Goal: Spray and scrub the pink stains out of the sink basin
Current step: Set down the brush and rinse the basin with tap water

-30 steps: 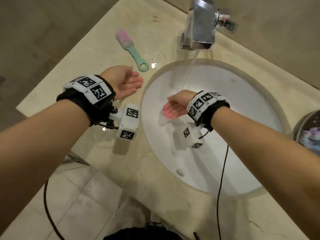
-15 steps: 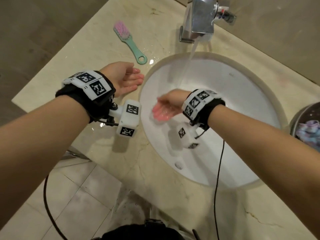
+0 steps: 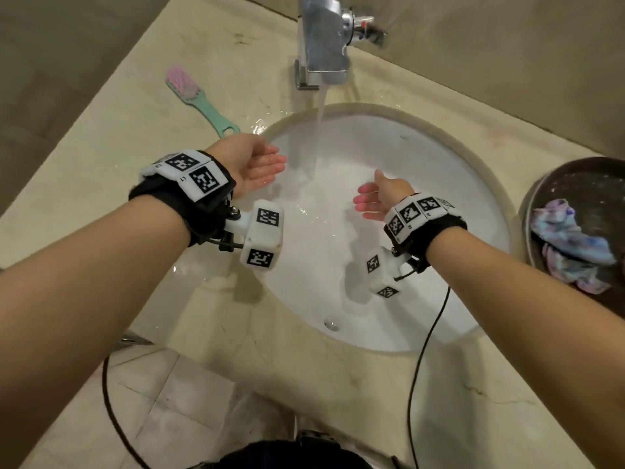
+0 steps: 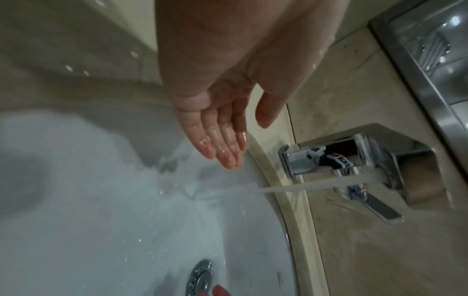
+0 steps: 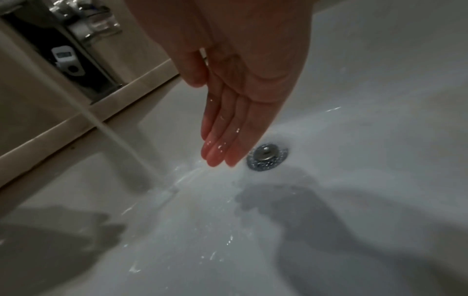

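Note:
The white oval sink basin [image 3: 439,184] is wet, and I see no pink stain on it. Water runs from the chrome tap [image 3: 324,45] in a stream [image 3: 318,137] onto the basin's far side. My left hand [image 3: 260,164] hovers over the basin's left rim, fingers straight and wet, holding nothing. My right hand [image 3: 375,198] hangs over the basin to the right of the stream, fingers straight, empty. In the wrist views the left hand [image 4: 222,144] and right hand [image 5: 222,140] drip above the basin; the drain [image 5: 266,158] lies just past the right fingertips.
A green-handled brush with pink bristles [image 3: 199,99] lies on the marble counter [image 3: 135,130] left of the tap. A dark round bowl [image 3: 548,198] with a crumpled blue-purple cloth [image 3: 571,245] stands at the right edge. Cables hang from both wrists.
My right hand has moved from the left of the stream to its right side. My left hand has come from the counter to over the basin's left rim.

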`<state>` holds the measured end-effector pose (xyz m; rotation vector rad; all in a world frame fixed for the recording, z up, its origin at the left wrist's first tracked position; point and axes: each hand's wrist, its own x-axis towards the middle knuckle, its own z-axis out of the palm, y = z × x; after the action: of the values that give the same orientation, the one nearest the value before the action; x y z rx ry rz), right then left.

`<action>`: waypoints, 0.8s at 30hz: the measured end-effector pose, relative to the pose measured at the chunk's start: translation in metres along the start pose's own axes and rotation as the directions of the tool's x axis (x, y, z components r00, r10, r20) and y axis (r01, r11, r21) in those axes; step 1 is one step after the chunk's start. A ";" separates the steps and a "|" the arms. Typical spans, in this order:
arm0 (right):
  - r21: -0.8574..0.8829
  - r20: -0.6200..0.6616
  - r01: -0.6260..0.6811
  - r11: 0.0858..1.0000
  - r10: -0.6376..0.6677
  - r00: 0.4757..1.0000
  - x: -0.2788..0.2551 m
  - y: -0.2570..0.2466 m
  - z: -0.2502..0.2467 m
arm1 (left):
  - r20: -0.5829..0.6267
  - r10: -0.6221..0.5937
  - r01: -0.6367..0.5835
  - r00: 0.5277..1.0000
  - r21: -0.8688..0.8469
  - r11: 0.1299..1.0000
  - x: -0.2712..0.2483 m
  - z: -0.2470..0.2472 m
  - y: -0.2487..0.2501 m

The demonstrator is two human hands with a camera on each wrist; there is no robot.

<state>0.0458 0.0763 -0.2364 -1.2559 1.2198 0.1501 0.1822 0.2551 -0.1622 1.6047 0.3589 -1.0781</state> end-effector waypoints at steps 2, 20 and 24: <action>0.027 -0.051 0.003 1.000 -0.002 0.999 -0.004 0.006 -0.017 | 0.028 -0.009 0.009 1.000 0.009 1.000 0.005 0.012 0.003; 0.276 -0.160 -0.030 0.961 0.077 0.984 -0.038 0.027 -0.096 | 0.069 -0.012 0.022 0.998 -0.147 0.989 0.038 0.064 0.021; 0.291 -0.172 -0.028 0.956 0.081 0.982 -0.041 0.032 -0.099 | 0.082 -0.041 0.067 0.996 -0.348 0.935 0.040 0.071 0.024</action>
<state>-0.0534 0.0334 -0.2081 -0.9978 1.3800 -0.1031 0.1889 0.1719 -0.1768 1.2403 0.5175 -1.0452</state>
